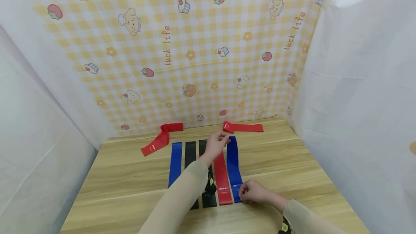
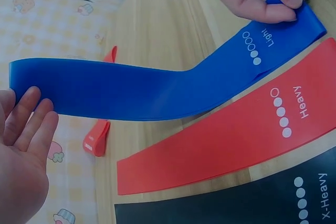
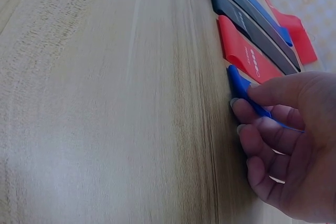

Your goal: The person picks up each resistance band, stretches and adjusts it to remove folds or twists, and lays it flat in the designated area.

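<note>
A blue resistance band (image 1: pixel 233 163) marked Light stretches lengthwise between my two hands. My left hand (image 1: pixel 215 145) pinches its far end, and in the left wrist view that end is raised above the table. At the near end my right hand (image 1: pixel 255 191) pinches the band's corner between thumb and fingers, low over the wood. Just left of it lies a flat red resistance band (image 1: pixel 222 180) marked Heavy. Beside that is a black resistance band (image 2: pixel 247 198) marked X-Heavy, partly covered by my left forearm in the head view.
Another black band (image 1: pixel 190 154) and a blue band (image 1: pixel 176 161) lie further left in the row. Two loose red bands, one twisted (image 1: pixel 160 140) and one folded (image 1: pixel 247 128), rest near the back edge of the wooden table (image 1: pixel 292 176). A patterned cloth (image 1: pixel 201 64) hangs behind.
</note>
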